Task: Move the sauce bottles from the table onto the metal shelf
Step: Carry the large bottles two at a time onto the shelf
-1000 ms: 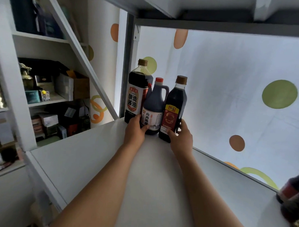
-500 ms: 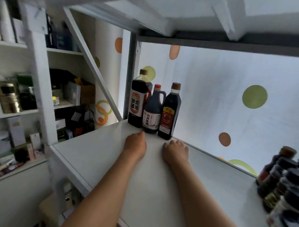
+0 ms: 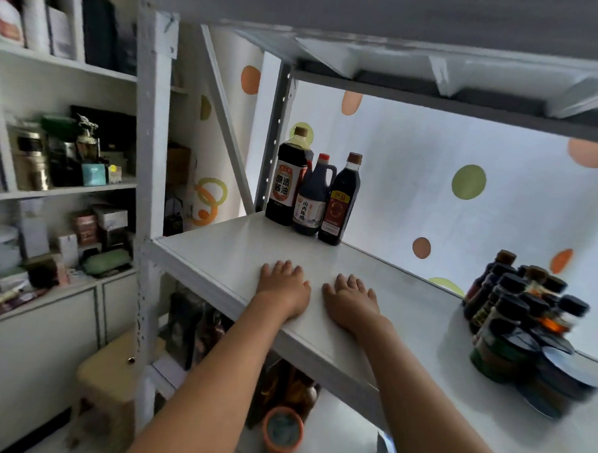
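- A white cupboard (image 3: pixel 52 188) of jars and boxes stands far left.
- Three sauce bottles (image 3: pixel 314 192) stand upright, touching, at the back left corner of the metal shelf (image 3: pixel 221 253).
- Left hand (image 3: pixel 283 287) and right hand (image 3: pixel 351 298) lie flat on the shelf board, fingers loose, holding nothing, well clear of those bottles.
- A dark-capped bottle cluster (image 3: pixel 526 325) crowds the shelf's right end.
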The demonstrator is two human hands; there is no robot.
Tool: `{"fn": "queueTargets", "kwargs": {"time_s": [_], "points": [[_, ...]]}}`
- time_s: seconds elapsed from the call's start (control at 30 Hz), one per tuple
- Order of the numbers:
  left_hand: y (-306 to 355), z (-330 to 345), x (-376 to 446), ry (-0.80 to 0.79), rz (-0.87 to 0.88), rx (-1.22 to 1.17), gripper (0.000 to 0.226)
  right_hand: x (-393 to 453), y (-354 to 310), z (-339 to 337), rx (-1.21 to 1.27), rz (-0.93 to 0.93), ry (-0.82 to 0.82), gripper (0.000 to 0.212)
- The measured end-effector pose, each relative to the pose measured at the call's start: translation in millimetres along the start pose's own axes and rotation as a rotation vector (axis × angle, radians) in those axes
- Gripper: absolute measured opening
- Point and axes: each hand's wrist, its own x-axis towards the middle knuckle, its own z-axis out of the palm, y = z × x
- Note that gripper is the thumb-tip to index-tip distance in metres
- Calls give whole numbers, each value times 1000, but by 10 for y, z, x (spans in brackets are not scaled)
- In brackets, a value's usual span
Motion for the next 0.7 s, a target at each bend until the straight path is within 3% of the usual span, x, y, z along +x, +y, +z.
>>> {"fn": "queueTargets", "kwargs": {"time_s": [0.2, 0.53, 0.7], "points": [[59, -29, -514, 5, 21, 7, 55, -631, 11, -25, -13, -56, -43, 63], [359, 210, -1595, 148, -11, -55, 54, -1379, 206, 6, -32, -227, -22, 58], [554, 381, -2134, 155, -112, 105, 58, -2046, 383, 132, -207, -434, 187, 58]]}}
